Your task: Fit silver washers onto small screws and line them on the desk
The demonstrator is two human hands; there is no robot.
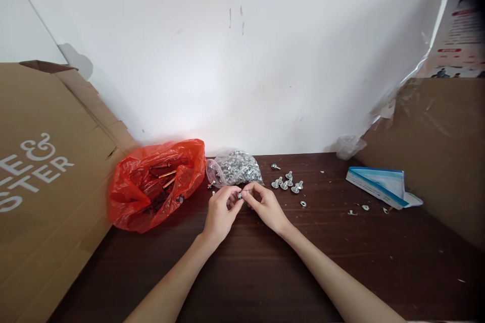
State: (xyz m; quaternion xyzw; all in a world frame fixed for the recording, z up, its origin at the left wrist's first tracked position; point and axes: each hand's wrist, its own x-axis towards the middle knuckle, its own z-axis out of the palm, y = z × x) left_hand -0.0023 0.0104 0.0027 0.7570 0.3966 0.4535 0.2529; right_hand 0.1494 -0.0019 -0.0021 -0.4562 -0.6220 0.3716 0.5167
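My left hand [221, 212] and my right hand [265, 205] meet over the dark wooden table [265, 272], fingers pinched together on one small silver bolt [240, 195]. Just behind them lies a clear plastic bag [234, 168] full of silver metal parts. To the right of my hands, several assembled silver bolts [287, 181] stand in a loose group on the table. A single nut [303, 204] lies a little nearer to me than that group.
A red plastic bag [155, 184] with copper-coloured rods lies at the left. A large cardboard box [45, 186] leans at the far left, another cardboard sheet [439, 151] at the right. A blue-and-white packet [379, 184] and small loose parts [358, 209] lie right.
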